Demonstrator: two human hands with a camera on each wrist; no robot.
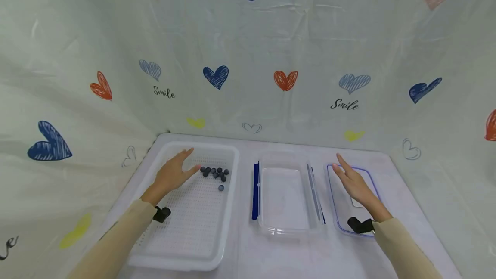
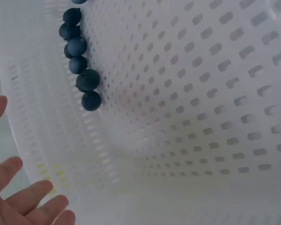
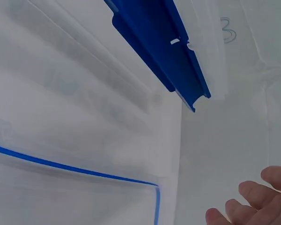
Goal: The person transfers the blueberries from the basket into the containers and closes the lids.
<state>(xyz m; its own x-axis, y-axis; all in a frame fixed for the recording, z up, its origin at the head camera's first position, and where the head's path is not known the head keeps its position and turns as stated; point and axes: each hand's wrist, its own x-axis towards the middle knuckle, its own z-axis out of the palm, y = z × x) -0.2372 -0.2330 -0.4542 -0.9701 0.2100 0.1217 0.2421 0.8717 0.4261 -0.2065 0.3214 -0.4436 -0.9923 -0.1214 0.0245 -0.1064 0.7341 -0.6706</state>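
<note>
My left hand [image 1: 172, 175] hovers over the white perforated basket [image 1: 231, 210], its fingers extended and its thumb pointing toward the blueberries. Several blueberries [image 1: 215, 172] lie clustered at the basket's far end; in the left wrist view more blueberries [image 2: 77, 51] line up beside the holed floor. My right hand [image 1: 357, 187] is held above a clear lid [image 1: 341, 210] edged with a blue seal, fingers extended and holding nothing. Between the hands stands a clear plastic container [image 1: 284, 197], uncovered, with blue side flaps [image 1: 255, 190] swung outward.
All of this stands on a white-covered table [image 1: 248, 253]. A pale curtain [image 1: 248, 38] printed with hearts and the word Smile hangs behind the table and along both sides. A black wrist strap [image 1: 162, 214] shows at the left cuff, and a similar strap [image 1: 360, 225] at the right.
</note>
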